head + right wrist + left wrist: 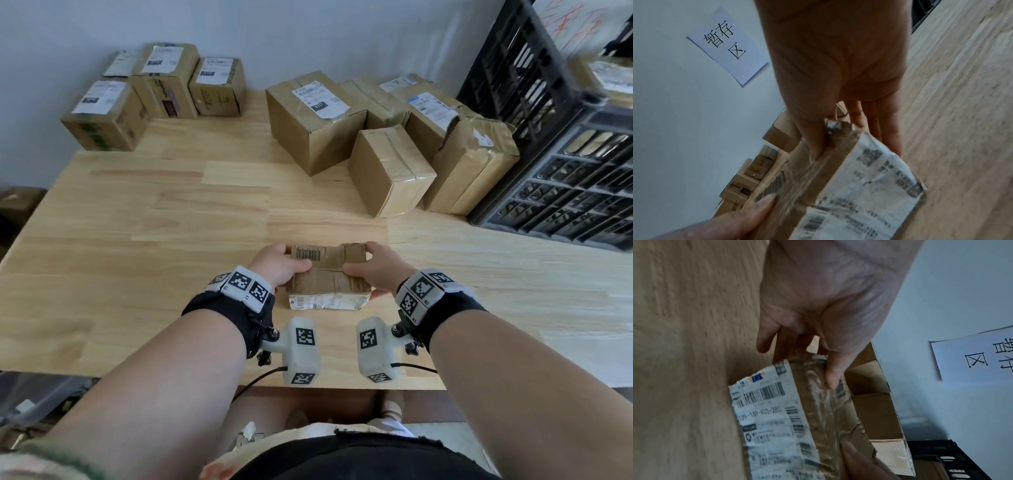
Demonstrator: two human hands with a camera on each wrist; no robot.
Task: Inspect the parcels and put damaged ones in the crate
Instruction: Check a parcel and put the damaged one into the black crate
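A small brown parcel (329, 277), wrapped in wrinkled tape with a barcode on top and a white label on its near side, is held just above the wooden table (137, 240) near its front edge. My left hand (279, 265) grips its left end, thumb on top and fingers behind. My right hand (375, 269) grips its right end the same way. The left wrist view shows the crumpled label (768, 426) and my thumb (833, 374) on the taped top. In the right wrist view the parcel (849, 186) has a crushed, torn corner (836, 128). The black crate (565, 144) stands at the far right.
A cluster of brown boxes (387, 137) sits beside the crate, the rightmost one (472, 164) dented and torn. Several labelled boxes (154, 92) stand at the back left against the wall. A paper sign (727, 45) hangs on the wall.
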